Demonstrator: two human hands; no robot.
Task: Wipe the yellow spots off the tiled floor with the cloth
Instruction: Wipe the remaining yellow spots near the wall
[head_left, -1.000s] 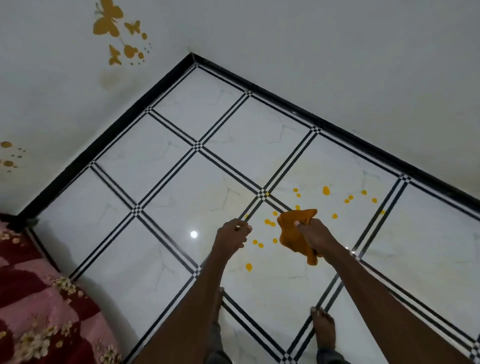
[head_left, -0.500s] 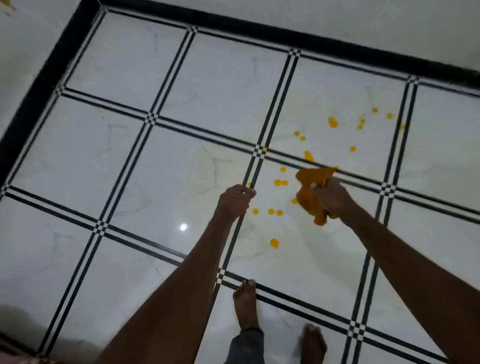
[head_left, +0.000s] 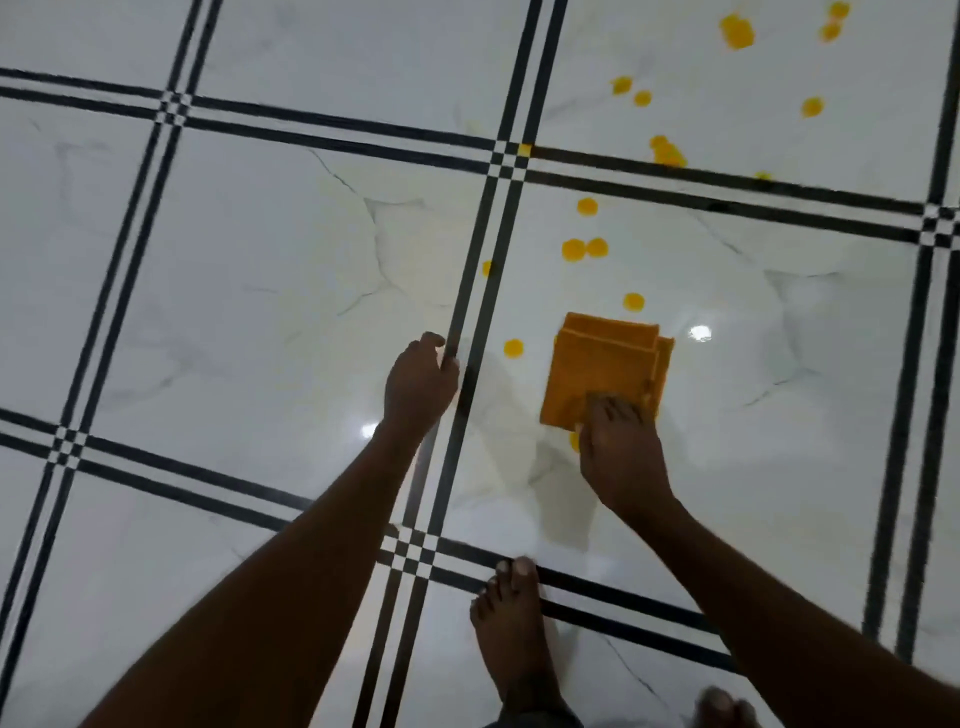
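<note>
An orange cloth (head_left: 602, 371), folded into a square, lies flat on the white tiled floor (head_left: 260, 291). My right hand (head_left: 621, 457) presses on the cloth's near edge, fingers over its lower right corner. My left hand (head_left: 418, 387) rests loosely curled on the floor by a black tile line, holding nothing. Several yellow spots (head_left: 584, 249) are scattered beyond the cloth toward the upper right, one spot (head_left: 513, 348) sits just left of the cloth, and part of another spot (head_left: 574, 440) peeks out under my right hand.
Double black lines (head_left: 467, 312) with checkered crossings divide the floor into large tiles. My bare foot (head_left: 511, 634) stands on a tile line near the bottom, and the toes of the other foot (head_left: 724, 709) show at the lower right.
The view has dropped close to the floor. The cloth, held bunched in the air by my right hand before, now lies flat and folded on the tile. My left hand has come down to the floor.
</note>
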